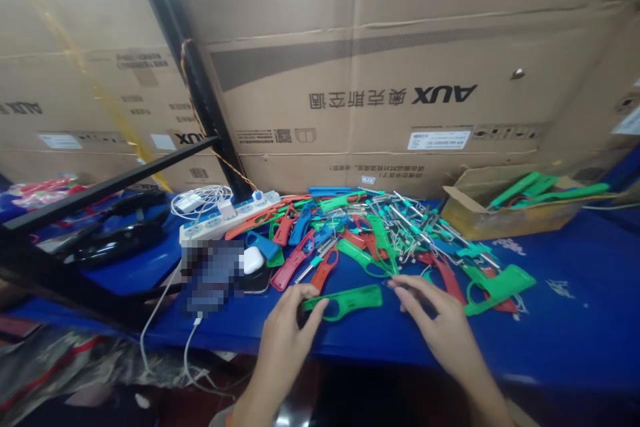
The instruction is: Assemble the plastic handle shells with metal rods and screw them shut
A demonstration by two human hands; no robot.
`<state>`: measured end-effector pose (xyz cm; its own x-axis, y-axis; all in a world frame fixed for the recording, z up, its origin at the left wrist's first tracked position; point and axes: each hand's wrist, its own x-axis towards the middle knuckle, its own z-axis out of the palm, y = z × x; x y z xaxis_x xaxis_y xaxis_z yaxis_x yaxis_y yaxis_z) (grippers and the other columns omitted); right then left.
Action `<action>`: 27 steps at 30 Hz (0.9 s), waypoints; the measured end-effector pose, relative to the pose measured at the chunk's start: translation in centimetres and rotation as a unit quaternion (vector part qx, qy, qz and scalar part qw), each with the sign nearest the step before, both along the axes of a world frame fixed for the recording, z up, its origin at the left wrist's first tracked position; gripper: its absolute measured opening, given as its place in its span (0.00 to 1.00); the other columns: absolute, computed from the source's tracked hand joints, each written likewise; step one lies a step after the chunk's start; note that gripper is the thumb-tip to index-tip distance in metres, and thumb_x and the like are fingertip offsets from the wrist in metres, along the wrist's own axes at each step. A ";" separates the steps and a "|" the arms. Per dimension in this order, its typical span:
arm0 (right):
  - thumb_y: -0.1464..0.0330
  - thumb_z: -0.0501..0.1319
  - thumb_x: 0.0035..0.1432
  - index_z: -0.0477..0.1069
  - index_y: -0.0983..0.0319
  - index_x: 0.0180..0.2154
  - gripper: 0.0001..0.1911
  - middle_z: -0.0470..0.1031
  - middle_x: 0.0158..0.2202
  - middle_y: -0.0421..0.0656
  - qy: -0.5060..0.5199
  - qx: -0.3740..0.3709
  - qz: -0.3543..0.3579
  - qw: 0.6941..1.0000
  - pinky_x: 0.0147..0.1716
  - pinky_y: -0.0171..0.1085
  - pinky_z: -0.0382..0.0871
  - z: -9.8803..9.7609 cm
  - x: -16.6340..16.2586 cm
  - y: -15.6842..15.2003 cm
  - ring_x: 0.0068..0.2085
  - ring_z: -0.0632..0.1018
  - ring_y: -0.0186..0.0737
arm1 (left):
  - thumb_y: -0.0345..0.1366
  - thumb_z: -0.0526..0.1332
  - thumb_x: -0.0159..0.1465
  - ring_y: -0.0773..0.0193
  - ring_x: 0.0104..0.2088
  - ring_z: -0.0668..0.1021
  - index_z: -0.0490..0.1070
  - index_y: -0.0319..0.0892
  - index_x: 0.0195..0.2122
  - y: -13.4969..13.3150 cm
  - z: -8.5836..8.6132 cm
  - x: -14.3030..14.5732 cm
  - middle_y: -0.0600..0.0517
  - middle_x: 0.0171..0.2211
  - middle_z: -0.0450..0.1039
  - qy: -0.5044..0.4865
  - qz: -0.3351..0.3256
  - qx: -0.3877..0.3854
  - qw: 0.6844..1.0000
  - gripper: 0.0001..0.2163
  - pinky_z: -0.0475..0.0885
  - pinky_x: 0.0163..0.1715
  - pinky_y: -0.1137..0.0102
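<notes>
My left hand (287,333) grips one end of a green plastic lighter casing half (357,299) between thumb and fingers, with its trigger loop near my thumb. The casing lies level, just above the blue table. To its right, my right hand (443,330) is closed in a pinch at the near edge of the pile; whatever sits at the fingertips is too small to make out. Right beyond my hands lie a red casing (324,271), a green casing (361,256) and metal lighter tubes with teal parts (415,217). Another green casing (505,285) rests right of my right hand.
An open cardboard box (520,221) with green casings stands at the right back. Left of the pile are a white power strip (225,219), a phone (215,280) on a charging cable, and a white earphone case (251,259). Large cartons (380,60) and a black metal frame (190,60) close off the back.
</notes>
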<state>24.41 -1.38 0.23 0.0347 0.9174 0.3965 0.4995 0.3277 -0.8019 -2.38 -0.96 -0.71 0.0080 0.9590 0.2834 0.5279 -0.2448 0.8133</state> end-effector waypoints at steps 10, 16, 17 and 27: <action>0.54 0.59 0.69 0.80 0.58 0.45 0.17 0.80 0.34 0.41 -0.021 -0.077 0.008 0.997 0.30 0.35 0.68 0.1 -0.3 0.0 0.28 0.73 0.37 | 0.41 0.60 0.72 0.55 0.49 0.79 0.75 0.49 0.49 2.2 0.5 -0.7 0.51 0.46 0.80 0.135 -0.100 0.123 0.978 0.08 0.75 0.50 0.59; 0.53 0.60 0.68 0.81 0.59 0.40 0.18 0.81 0.32 0.42 0.011 -0.103 -0.011 0.995 0.34 0.34 0.71 0.0 0.0 0.2 0.33 0.80 0.40 | 0.39 0.61 0.72 0.51 0.53 0.75 0.74 0.48 0.49 2.0 0.0 -0.5 0.50 0.49 0.79 0.162 -0.050 0.147 0.974 0.08 0.72 0.54 0.54; 0.52 0.60 0.68 0.81 0.58 0.39 0.19 0.80 0.30 0.42 0.006 -0.100 -0.020 0.995 0.33 0.34 0.71 0.0 0.0 0.1 0.32 0.80 0.40 | 0.39 0.61 0.72 0.51 0.53 0.75 0.74 0.48 0.50 1.9 0.0 -0.4 0.50 0.49 0.79 0.160 -0.044 0.147 0.975 0.08 0.72 0.54 0.54; 0.48 0.61 0.65 0.79 0.60 0.33 0.22 0.76 0.26 0.42 0.057 -0.121 -0.019 0.991 0.23 0.33 0.68 0.4 0.3 -0.1 0.23 0.73 0.36 | 0.36 0.58 0.74 0.55 0.48 0.76 0.75 0.46 0.48 1.0 0.5 -0.6 0.48 0.44 0.79 0.112 -0.072 0.152 0.979 0.07 0.74 0.50 0.60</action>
